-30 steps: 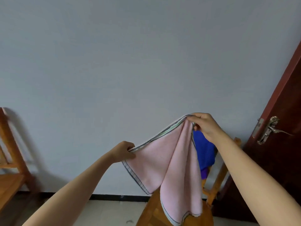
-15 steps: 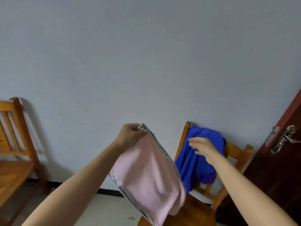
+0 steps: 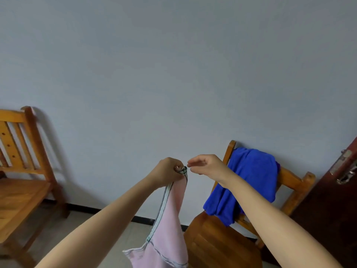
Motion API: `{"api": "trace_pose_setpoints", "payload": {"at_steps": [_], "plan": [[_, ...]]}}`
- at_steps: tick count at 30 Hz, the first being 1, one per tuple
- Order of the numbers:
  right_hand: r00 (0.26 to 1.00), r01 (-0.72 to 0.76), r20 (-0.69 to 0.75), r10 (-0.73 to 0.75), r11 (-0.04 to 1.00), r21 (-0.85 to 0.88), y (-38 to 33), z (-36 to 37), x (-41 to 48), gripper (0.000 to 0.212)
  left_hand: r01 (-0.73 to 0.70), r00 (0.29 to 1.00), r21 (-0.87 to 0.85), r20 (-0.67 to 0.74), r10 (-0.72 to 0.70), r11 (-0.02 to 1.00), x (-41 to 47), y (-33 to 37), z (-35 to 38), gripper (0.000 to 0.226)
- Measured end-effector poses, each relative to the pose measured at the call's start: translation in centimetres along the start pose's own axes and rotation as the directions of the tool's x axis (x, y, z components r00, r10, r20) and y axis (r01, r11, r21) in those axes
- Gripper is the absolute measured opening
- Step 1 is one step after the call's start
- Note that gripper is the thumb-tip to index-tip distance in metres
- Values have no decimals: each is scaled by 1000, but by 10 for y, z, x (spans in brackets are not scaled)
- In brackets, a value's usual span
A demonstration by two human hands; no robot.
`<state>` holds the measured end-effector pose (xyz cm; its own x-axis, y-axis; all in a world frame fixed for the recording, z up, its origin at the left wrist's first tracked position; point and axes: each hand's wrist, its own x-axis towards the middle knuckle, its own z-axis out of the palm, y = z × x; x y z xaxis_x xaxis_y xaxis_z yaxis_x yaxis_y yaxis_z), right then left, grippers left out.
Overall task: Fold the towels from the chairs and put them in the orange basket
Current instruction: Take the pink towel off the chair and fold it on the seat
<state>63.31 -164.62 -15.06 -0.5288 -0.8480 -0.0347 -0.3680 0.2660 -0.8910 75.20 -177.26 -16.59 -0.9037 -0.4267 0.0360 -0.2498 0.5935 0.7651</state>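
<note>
— Any writing, label or number to read here?
— None. The pink towel [image 3: 166, 229] has only striped edging, the blue towel [image 3: 249, 180] is plain, and the left chair [image 3: 23, 171], right chair [image 3: 218, 240] and door [image 3: 328, 219] bear no lettering.

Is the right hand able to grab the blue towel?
Probably yes. The right hand holds nothing, and the blue towel hangs over the chair just beside it, with nothing in between.
</note>
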Motion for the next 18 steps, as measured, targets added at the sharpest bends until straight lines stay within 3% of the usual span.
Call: {"api": "trace_pose_setpoints", "payload": {"at_steps": [5, 9, 13, 18], "plan": [[1000, -6, 20, 7, 999, -38, -1, 12, 8, 12, 4, 998, 189, -54, 7, 982, -4, -6, -8, 16], [999, 27, 31, -26, 999, -39, -6, 26, 13, 13, 44, 996, 218, -82, -27, 975, -7, -12, -12, 39], [995, 97, 48, -90, 983, -158, -13, 37, 16, 18, 80, 995, 189, -75, -67, 979, -9, -18, -16, 37], [986, 163, 74, -150, 958, -234, -12, 49, 15, 9, 98, 992, 112, -86, -89, 989, -12, -25, -20, 27]]}}
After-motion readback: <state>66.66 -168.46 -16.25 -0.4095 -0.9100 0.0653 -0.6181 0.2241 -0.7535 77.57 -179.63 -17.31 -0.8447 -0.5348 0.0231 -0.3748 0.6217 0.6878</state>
